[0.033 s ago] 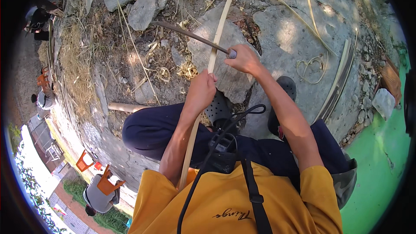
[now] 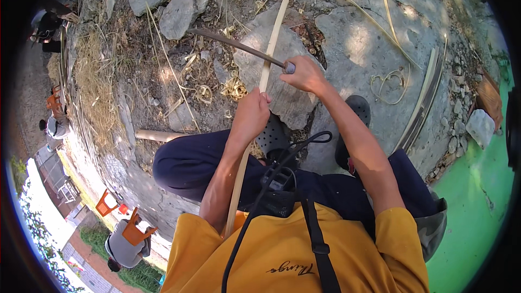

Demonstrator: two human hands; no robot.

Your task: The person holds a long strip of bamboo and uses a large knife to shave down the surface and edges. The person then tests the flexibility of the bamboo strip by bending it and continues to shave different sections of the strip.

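Head view: L hand (image 2: 251, 114) fingers clenched round a long, flat, pale wood-like strip (image 2: 278, 27). Strip runs from the front of the mustard-yellow short-sleeved shirt (image 2: 293, 244), up alongside the L forearm, thru the hand & out to the top of the view, over a broad, flat grey stone (image 2: 293, 95).

R hand (image 2: 305, 74) fingers wrapped round the short handle of a long, narrow, dark metal blade (image 2: 233, 43); handle mostly hidden, its greyish front end showing. Blade lies crosswise over strip, a bit beyond L hand, tip pointing upper L, near a smaller angular grey rock (image 2: 183, 16). Can't tell if edge cuts into strip. Hands close together, not touching.

Ground, L of flat stone: curly pale-yellow shavings (image 2: 234, 88), approx. level w/ L hand. Thin, straight pale sliver (image 2: 171, 65) farther L. Round, light-brown pole (image 2: 156, 135) by L knee.

R side: loose, narrow pale strips (image 2: 374, 21) on rock; looped, thin pale curl (image 2: 392, 86) below them; bundle of long pale & dark strips (image 2: 422, 103) nr R edge of rock.

Person's legs in navy trousers (image 2: 190, 157), knees bent; black perforated clog (image 2: 269, 133) just beyond L hand's wrist, partly covered.
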